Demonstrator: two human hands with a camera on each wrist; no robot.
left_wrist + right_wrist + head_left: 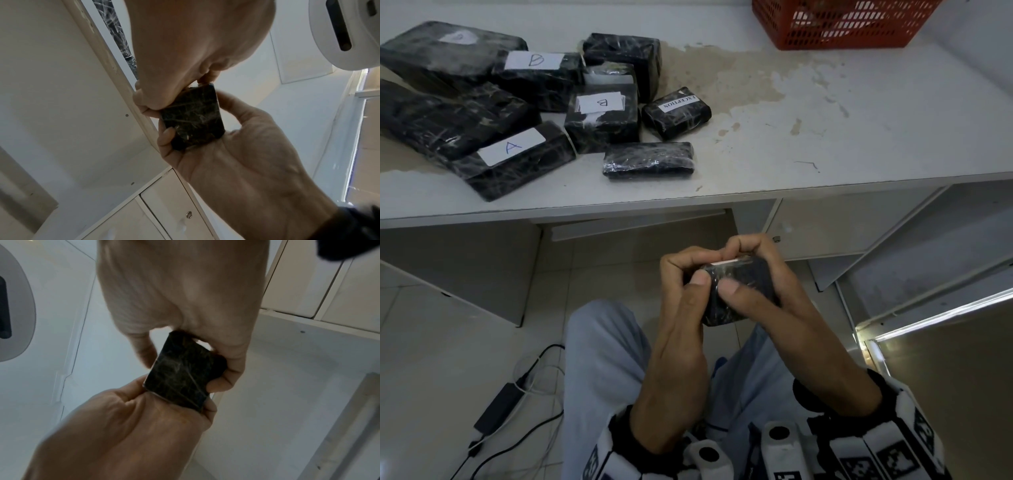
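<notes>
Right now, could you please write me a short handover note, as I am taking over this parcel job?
Left hand and right hand: both grip one small black wrapped parcel over the lap, below the desk edge, fingertips at its top edge, where a white strip shows.
On the desk: parcels marked A, B, B and EXCEPTION, plus others with no readable mark.
Done: those are set down. Left, probably: sort this one's label, then set it with them.
</notes>
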